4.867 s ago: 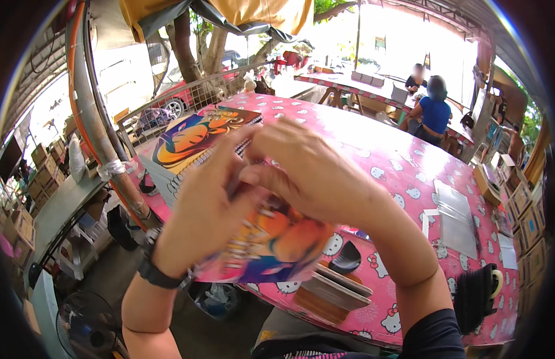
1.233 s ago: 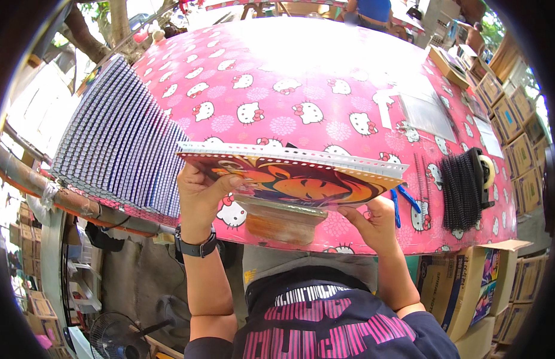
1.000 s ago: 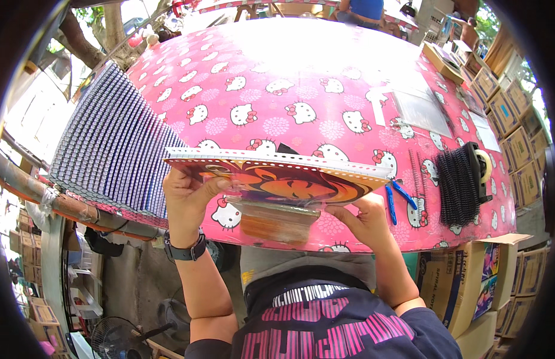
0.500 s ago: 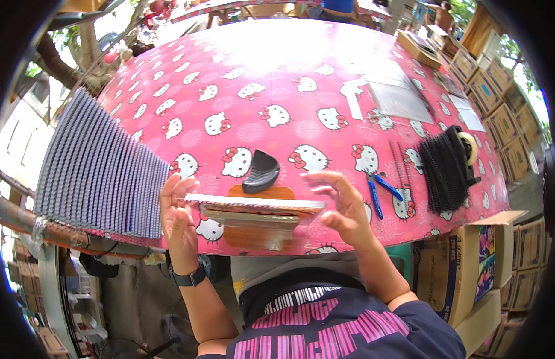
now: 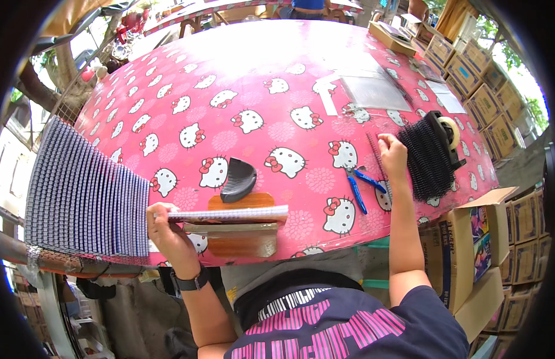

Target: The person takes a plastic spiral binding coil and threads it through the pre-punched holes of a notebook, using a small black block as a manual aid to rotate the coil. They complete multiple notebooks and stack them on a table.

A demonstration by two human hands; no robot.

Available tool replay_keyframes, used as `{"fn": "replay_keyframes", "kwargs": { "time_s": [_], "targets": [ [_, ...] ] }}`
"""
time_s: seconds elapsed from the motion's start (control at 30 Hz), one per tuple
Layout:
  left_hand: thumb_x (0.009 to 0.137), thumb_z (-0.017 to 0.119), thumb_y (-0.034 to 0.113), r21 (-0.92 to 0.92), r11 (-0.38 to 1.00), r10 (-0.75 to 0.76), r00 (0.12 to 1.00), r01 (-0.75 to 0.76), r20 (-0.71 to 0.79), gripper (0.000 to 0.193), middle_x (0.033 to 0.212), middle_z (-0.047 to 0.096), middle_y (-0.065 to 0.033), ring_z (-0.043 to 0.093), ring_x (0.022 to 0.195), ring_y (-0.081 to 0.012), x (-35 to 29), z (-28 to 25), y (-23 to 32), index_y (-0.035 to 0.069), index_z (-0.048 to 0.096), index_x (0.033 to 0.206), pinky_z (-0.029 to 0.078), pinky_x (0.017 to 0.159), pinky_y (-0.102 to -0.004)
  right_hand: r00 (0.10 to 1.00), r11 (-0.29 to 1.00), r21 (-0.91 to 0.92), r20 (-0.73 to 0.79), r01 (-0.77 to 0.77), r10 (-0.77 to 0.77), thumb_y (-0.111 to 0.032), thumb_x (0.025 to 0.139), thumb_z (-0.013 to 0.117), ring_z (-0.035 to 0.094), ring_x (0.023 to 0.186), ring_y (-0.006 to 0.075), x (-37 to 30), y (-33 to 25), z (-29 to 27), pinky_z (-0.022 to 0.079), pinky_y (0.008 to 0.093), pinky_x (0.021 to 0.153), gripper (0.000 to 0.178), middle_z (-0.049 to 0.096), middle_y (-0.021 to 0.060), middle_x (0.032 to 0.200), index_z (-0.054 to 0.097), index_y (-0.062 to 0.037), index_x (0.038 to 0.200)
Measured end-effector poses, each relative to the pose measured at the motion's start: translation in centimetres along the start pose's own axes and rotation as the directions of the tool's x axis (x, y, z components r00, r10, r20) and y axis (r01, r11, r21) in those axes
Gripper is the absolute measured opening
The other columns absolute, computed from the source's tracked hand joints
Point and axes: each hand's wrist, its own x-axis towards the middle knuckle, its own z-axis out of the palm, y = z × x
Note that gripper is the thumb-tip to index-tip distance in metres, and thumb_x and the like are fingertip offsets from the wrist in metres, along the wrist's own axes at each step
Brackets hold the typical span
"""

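Note:
My left hand (image 5: 170,230) grips one end of a notebook-like stack of sheets (image 5: 235,214), its long thin edge facing up. The stack is above a wooden block (image 5: 241,244) with a clear strip along it. My right hand (image 5: 393,157) is at the right, fingers curled in a pinch at the thin black spiral coils (image 5: 376,154) lying on the table. One coil shows beside the fingertips; the hand partly hides the spot. Blue-handled pliers (image 5: 358,190) lie left of that hand. A black curved block (image 5: 238,179) sits behind the wooden block.
A long row of coil-bound books (image 5: 89,194) stands at the left. A bundle of black coils (image 5: 428,158) lies beside a tape dispenser (image 5: 446,137) at the right. Clear plastic sheets (image 5: 373,90) lie farther back. An open carton (image 5: 469,257) stands by the table's right edge.
My right hand has left the stack's right end and reached right to the loose coils. My left hand still holds the stack, now gripping its left end. The view has shifted slightly.

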Motion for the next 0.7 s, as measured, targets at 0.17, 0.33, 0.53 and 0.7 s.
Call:
{"fn": "replay_keyframes", "kwargs": {
  "time_s": [0.17,0.33,0.53,0.7],
  "targets": [
    [0.095,0.043,0.013,0.230,0.972,0.025,0.999,-0.035,0.042,0.032,0.087,0.060,-0.0042,0.053,0.088,-0.0108,-0.2,0.1,1.3,0.000,0.054,0.122,0.037,0.087,-0.0286,0.940,0.967,-0.255,0.334,0.016,0.073,-0.013,0.076,0.071,0.062,0.092,0.0318,0.2,0.8,1.3,0.048,0.0414,0.081,0.032,0.066,0.0167,0.096,0.065,-0.0048,0.105],
    [0.094,0.047,0.027,0.634,0.691,0.365,0.925,-0.347,0.108,0.057,0.140,0.042,-0.0143,0.039,0.128,-0.0226,-2.1,2.7,2.7,0.005,0.030,0.143,0.023,0.108,-0.0414,0.974,0.995,0.099,0.225,0.009,-0.031,-0.013,0.093,0.048,0.061,0.092,0.0307,1.2,-2.9,-0.8,0.048,0.0386,0.081,0.030,0.063,0.0209,0.103,0.056,-0.0056,0.121],
    [0.079,0.066,0.046,0.695,0.357,0.045,0.755,-0.624,0.654,0.062,0.106,0.057,-0.0059,0.050,0.113,-0.0227,-6.5,8.5,3.7,0.009,0.052,0.127,-0.006,0.104,-0.0617,0.636,0.836,0.547,0.634,0.035,-0.441,-0.005,0.092,0.050,0.051,0.068,0.0161,-2.5,-17.5,-6.9,0.044,0.0263,0.066,0.030,0.057,0.0081,0.084,0.055,-0.0069,0.122],
    [0.077,0.068,0.041,0.700,0.276,0.185,0.751,-0.659,0.634,0.034,0.088,0.054,0.0008,0.054,0.099,-0.0170,-7.0,9.1,1.5,0.014,0.063,0.097,0.002,0.105,-0.0616,0.638,0.766,0.634,0.634,-0.106,-0.437,-0.004,0.086,0.061,0.052,0.068,0.0103,-4.8,-21.1,-7.1,0.043,0.0228,0.060,0.024,0.057,0.0040,0.083,0.063,-0.0039,0.110]
  ]
}}
